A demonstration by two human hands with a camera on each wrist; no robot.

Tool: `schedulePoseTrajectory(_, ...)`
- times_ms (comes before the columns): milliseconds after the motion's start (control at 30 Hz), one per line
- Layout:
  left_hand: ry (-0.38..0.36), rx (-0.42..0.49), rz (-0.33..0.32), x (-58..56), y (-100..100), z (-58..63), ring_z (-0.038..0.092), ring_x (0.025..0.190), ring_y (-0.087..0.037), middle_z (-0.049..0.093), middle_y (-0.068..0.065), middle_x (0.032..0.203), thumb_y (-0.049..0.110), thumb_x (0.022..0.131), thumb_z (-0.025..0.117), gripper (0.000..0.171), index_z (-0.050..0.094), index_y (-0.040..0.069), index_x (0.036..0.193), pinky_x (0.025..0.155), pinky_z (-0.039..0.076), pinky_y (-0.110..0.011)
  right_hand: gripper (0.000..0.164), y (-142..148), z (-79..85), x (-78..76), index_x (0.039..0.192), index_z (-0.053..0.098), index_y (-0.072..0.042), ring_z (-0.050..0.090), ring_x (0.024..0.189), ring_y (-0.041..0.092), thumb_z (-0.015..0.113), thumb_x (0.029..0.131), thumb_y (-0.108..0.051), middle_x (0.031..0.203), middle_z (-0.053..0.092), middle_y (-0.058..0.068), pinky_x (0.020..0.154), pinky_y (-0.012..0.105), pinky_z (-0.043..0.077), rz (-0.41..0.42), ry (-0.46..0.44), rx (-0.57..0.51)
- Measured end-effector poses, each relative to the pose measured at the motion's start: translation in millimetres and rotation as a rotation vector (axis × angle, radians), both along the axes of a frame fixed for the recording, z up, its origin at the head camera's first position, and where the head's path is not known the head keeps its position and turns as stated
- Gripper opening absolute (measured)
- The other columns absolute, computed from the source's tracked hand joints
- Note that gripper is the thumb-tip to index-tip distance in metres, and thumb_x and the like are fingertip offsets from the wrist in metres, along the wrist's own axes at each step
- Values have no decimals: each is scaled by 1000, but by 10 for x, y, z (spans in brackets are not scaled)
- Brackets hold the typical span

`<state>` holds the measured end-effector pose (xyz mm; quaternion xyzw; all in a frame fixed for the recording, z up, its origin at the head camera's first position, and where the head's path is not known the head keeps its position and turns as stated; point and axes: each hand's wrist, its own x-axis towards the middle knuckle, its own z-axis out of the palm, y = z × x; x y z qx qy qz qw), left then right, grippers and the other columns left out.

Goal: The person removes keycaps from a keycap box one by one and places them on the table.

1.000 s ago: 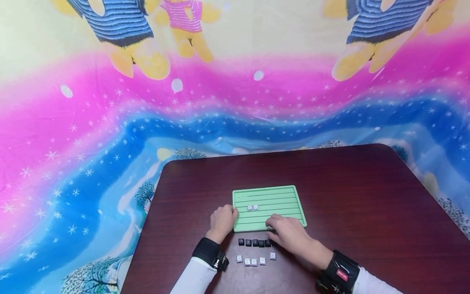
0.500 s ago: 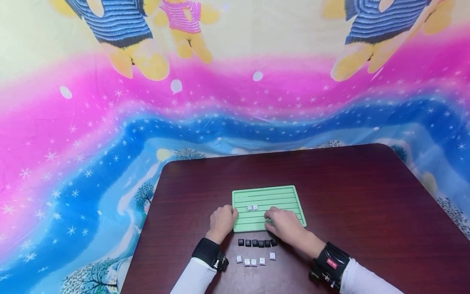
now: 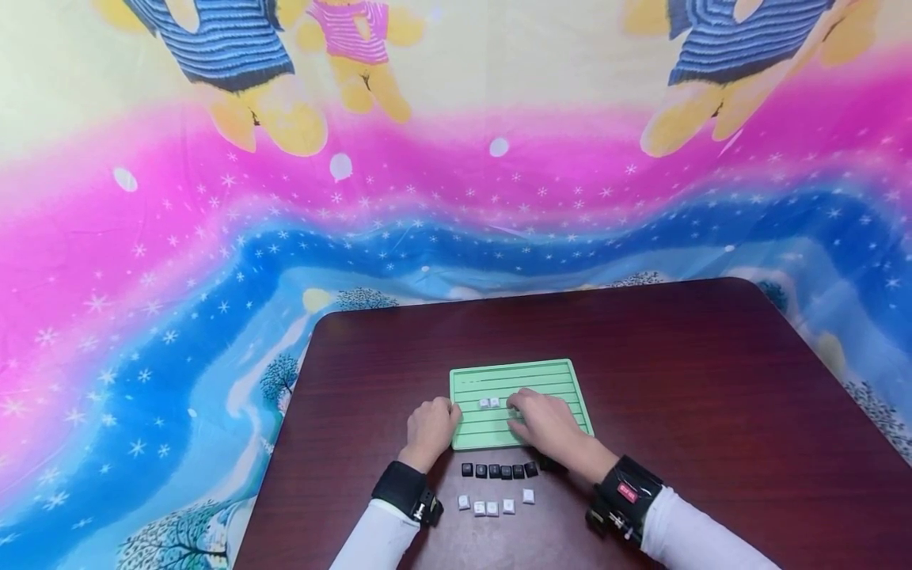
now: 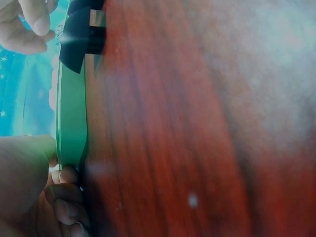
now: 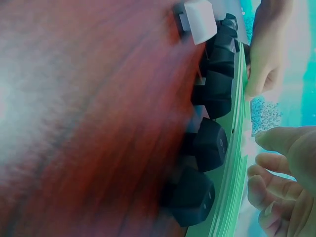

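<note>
My left hand [image 3: 431, 431] grips the left edge of a light green grooved tray [image 3: 470, 431], its thumb on the rim; the left wrist view shows the fingers curled under the tray's edge. Two white keycaps [image 3: 489, 403] sit side by side on the tray. My right hand [image 3: 547, 423] is over the tray's right half, fingers bent, fingertips just right of those keycaps. In the right wrist view its thumb [image 5: 276, 139] and fingers are bent and apart at the tips; whether a small keycap is among them is unclear.
A row of several black keycaps [image 3: 495, 471] lies in front of the tray, its right end partly hidden by my right wrist. Nearer me are several white keycaps [image 3: 492, 509] on the dark brown table [image 3: 684, 380]. A printed cloth [image 3: 456, 182] hangs behind.
My right hand has moved from the tray's front edge forward and slightly left, over the tray, uncovering the black keycaps it had hidden. My left hand stays at the tray's left edge.
</note>
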<state>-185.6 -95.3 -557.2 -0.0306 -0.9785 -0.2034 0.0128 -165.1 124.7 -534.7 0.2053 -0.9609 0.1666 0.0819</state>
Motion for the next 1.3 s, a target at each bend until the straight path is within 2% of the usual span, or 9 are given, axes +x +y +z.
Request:
schedulePoseTrajectory(600,-2,7,-11,-3,-27,11,31,45,-14,26,6,52,23,97,56,47,36,19,55,45,25,-29,20,-182,42,-234,104,74,-15,65,73,12,76,86,-24,91,70,-2,54,28,49,-11,-39,-1)
schedulePoseTrajectory(1300,-9,-5,-12,-30,-21,-30,32,46,-13,27,7,53,26,98,55,47,37,20,56,45,26,-29,13,-260,-28,-319,98,75,-15,66,75,15,75,86,-19,89,70,0,59,34,51,-20,-78,10)
